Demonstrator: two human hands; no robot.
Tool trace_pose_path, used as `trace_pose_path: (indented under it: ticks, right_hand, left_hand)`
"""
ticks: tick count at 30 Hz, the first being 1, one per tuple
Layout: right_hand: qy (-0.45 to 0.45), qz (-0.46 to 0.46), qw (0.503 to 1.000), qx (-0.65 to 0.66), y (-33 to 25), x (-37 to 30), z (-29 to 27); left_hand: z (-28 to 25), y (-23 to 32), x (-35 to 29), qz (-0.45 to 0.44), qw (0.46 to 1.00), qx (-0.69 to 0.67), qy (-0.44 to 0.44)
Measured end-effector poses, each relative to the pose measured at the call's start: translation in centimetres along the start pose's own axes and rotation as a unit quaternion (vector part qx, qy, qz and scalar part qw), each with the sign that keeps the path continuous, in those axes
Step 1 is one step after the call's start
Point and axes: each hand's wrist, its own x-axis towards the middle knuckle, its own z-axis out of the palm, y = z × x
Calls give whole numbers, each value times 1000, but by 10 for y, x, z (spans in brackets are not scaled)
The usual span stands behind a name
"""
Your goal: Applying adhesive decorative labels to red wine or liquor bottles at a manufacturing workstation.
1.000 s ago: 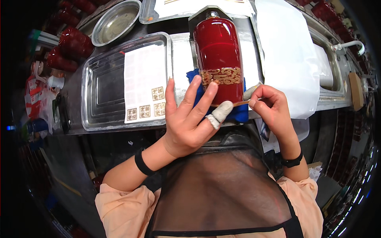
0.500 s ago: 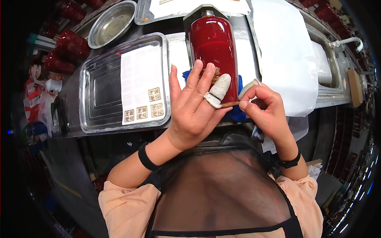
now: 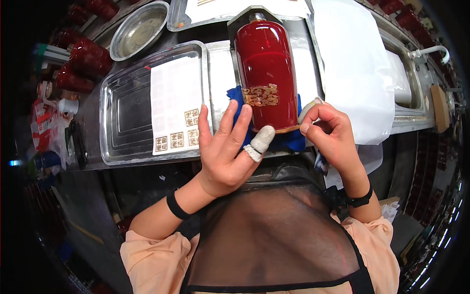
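A dark red glass bottle (image 3: 267, 54) lies on its side with its neck away from me. A gold character decal (image 3: 262, 95) is on its upper face near the base. Blue cloth (image 3: 292, 142) is tucked under that near end. My left hand (image 3: 227, 154) is open, fingers spread, its cloth-covered finger beside the bottle's base; whether it touches is unclear. My right hand (image 3: 330, 130) pinches the right end of a thin brown strip (image 3: 288, 130), which runs along the base edge. A pale finger cover shows on that hand too.
To the left, a clear tray (image 3: 104, 115) holds a white sheet (image 3: 174, 103) with several gold decals. Behind it stands a metal bowl (image 3: 115, 49). White sheeting (image 3: 352, 73) covers the right side, beside a sink with a white tap (image 3: 431, 51). More red bottles (image 3: 90, 56) stand far left.
My left hand has drawn back toward me and left, off the bottle, uncovering the gold decal. My right hand stays at the base with the strip.
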Motion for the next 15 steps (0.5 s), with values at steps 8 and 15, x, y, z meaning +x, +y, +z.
trace_pose_path:
  ticks: [8,15]
  right_hand:
    - [0,-4,1000,-10,1,-1,2]
    - [1,19,1000,5,7,-4,3]
  left_hand:
    - [6,12,31,57,997,54,20]
    - [15,2,36,-19,999,6,49]
